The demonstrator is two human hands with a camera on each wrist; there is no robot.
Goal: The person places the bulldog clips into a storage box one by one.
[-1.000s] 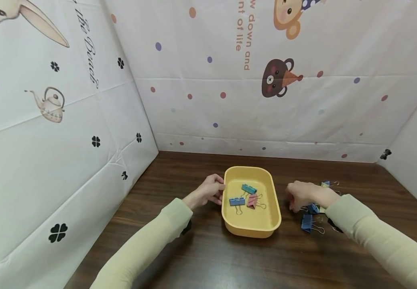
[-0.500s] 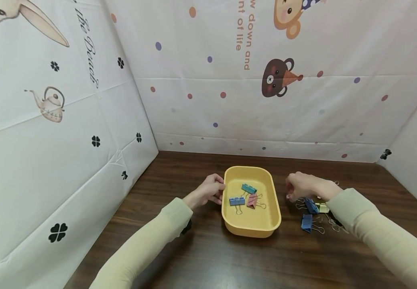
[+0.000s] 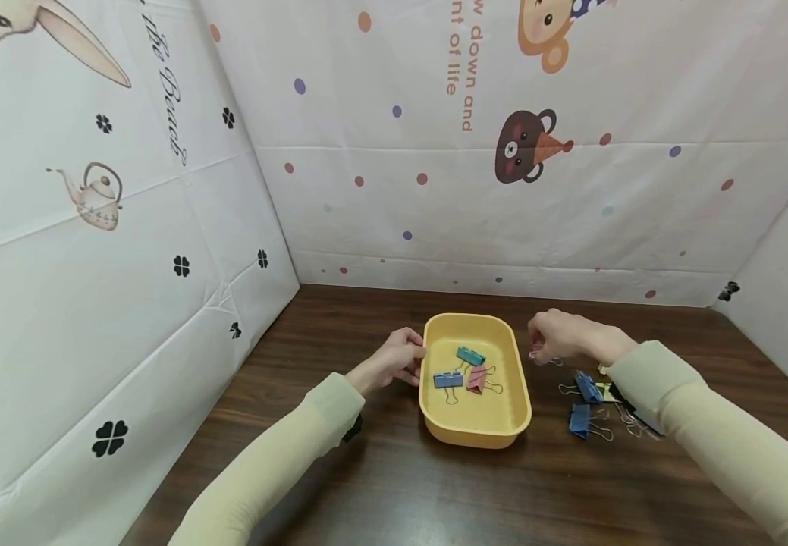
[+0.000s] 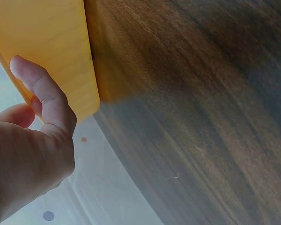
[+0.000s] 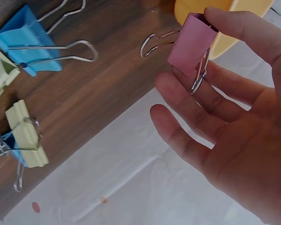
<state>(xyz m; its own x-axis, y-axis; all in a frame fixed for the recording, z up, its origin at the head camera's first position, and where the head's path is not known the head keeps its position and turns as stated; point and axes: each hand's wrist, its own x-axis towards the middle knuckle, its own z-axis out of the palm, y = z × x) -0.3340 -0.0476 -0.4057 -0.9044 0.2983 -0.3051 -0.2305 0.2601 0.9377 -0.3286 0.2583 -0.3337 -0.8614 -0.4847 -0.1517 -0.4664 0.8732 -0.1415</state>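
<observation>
At the left side of a yellow plastic bin point(image 3: 475, 440), my left hand point(image 3: 394, 358) pinches the rim between thumb and finger. Inside the bin lie a teal binder clip point(image 3: 471, 356), a blue binder clip point(image 3: 448, 381) and a pink binder clip point(image 3: 477, 379). My right hand point(image 3: 566, 334) is just off the bin's right edge, above the table. Between its thumb and fingertips it holds another pink binder clip point(image 5: 193, 43), whose wire handles stick out. In the head view that clip is mostly hidden by the fingers.
More binder clips lie right of the bin, partly under the right forearm: a blue one point(image 3: 579, 421), another blue one point(image 3: 588, 387) and pale yellow ones point(image 5: 27, 136). The dark wooden table point(image 3: 366, 470) meets printed white sheets point(image 3: 380, 205) at the back and sides.
My right hand has lifted from the clips and moved left and away from me toward the bin, carrying the pink binder clip. My left hand and the bin have stayed put.
</observation>
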